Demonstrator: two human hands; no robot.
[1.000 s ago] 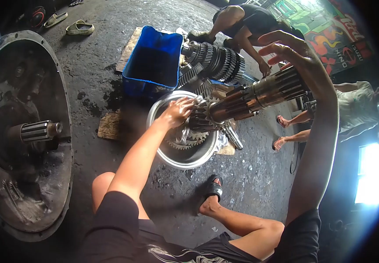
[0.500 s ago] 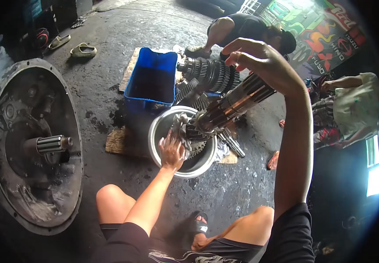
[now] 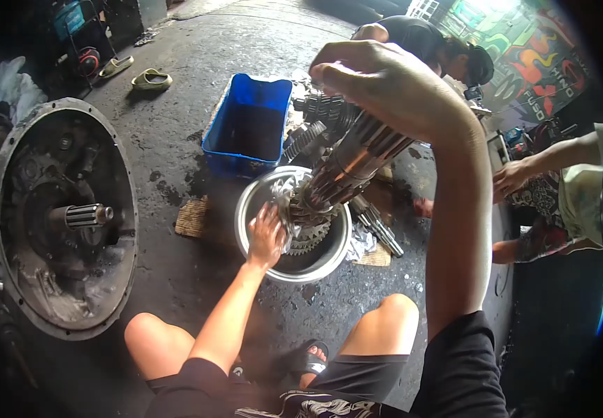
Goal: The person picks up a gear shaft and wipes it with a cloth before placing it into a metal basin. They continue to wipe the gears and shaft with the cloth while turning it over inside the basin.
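A splined metal shaft (image 3: 347,167) with toothed gears (image 3: 308,237) at its lower end stands tilted in a round metal basin (image 3: 246,261). My right hand (image 3: 385,83) arches over the shaft's upper end, fingers curved. The hand hides that end and its contact with it. My left hand (image 3: 266,233) is at the lower gears' left side. Its fingers press a pale, crumpled rag (image 3: 284,191) against the metal.
A blue bin (image 3: 246,157) holding dark liquid stands behind the basin, near more gears (image 3: 326,108). Splined shafts (image 3: 378,226) lie on cardboard at right. A large bell housing (image 3: 124,279) stands at left. One person (image 3: 413,38) bends over behind; another (image 3: 580,188) is at right.
My view has shifted. My right hand and the shaft's upper end sit further left and closer. My left hand has slid slightly along the gear's left side. The person at right has moved an arm.
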